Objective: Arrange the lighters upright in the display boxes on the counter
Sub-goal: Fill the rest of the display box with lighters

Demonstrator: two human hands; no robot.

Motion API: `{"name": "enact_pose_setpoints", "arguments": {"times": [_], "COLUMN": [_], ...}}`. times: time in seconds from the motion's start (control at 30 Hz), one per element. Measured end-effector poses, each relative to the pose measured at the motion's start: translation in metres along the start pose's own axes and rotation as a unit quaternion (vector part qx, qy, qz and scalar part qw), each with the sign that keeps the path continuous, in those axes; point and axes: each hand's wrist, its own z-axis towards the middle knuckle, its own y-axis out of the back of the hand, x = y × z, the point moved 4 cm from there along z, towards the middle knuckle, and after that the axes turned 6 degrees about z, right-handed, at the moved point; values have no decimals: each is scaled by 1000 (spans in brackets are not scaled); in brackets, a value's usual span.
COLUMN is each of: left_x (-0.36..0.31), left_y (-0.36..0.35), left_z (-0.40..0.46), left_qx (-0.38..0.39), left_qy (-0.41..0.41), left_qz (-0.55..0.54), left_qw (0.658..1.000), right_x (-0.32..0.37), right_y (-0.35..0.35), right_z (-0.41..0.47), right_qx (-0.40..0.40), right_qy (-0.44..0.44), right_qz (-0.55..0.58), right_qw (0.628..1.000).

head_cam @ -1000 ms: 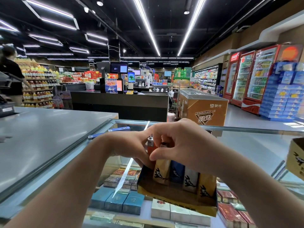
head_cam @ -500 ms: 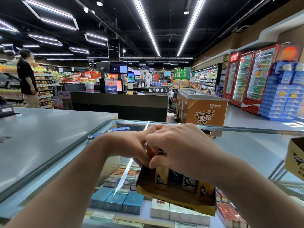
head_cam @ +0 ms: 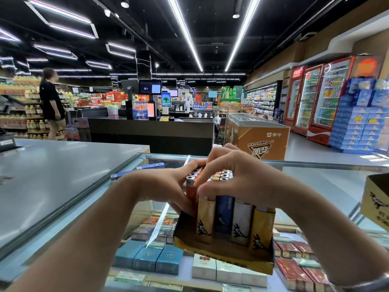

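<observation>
Flanking display box (head_cam: 223, 249): second box (head_cam: 376, 205), freezer (head_cam: 261, 133).

Glossy plastic lighters (head_cam: 224, 216), cardboard display box (head_cam: 221, 252), glass counter (head_cam: 315, 178).

Bright ceiling light strips (head_cam: 185, 36), glare on glass counter (head_cam: 315, 175), wide-angle edge bending.

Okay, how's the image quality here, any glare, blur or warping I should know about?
Head view: wide-angle warp bows the ceiling light strips; a bright reflected streak crosses the glass counter; the lighters and display box are sharp, the distant shelves soft.
</observation>
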Motion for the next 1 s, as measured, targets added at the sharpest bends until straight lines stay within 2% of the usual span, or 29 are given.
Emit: {"name": "enact_pose_setpoints", "arguments": {"times": [0.1, 0.17, 0.27, 0.33, 0.43, 0.57, 0.67, 0.8, 0.93, 1.0], "left_x": [0, 0, 1, 2, -2, -10, -11, -7, 3, 8], "left_y": [1, 1, 1, 1, -5, -18, -26, -19, -7, -4], "left_z": [1, 3, 5, 6, 9, 20, 28, 26, 25, 26], "left_qx": [2, -2, -10, -11, -5, -32, -52, -40, -120, -117], "left_qy": [-1, -1, 0, -6, -26, -57, -74, -87, -87, -96], "left_qz": [-26, -39, -53, -61, -77, -102, -108, -167, -134, -159], "left_qw": [1000, 999, 999, 998, 997, 993, 990, 981, 980, 976], "right_x": [-18, -39, -71, -83, -90, -97, -102, -104, -103, -103], "right_y": [22, 35, 32, 27, 31, 44, 51, 54, 53, 53], "right_z": [0, -3, -8, -9, -11, -18, -22, -24, -23, -23], "right_qx": [-112, -150, -99, -89, -134, -182, -188, -185, -187, -190], "right_qy": [-34, -92, -235, -294, -299, -317, -331, -336, -339, -338], "right_qz": [59, 55, 92, 153, 197, 195, 190, 207, 206, 205], "right_qw": [991, 983, 963, 939, 924, 910, 905, 900, 899, 899]}}
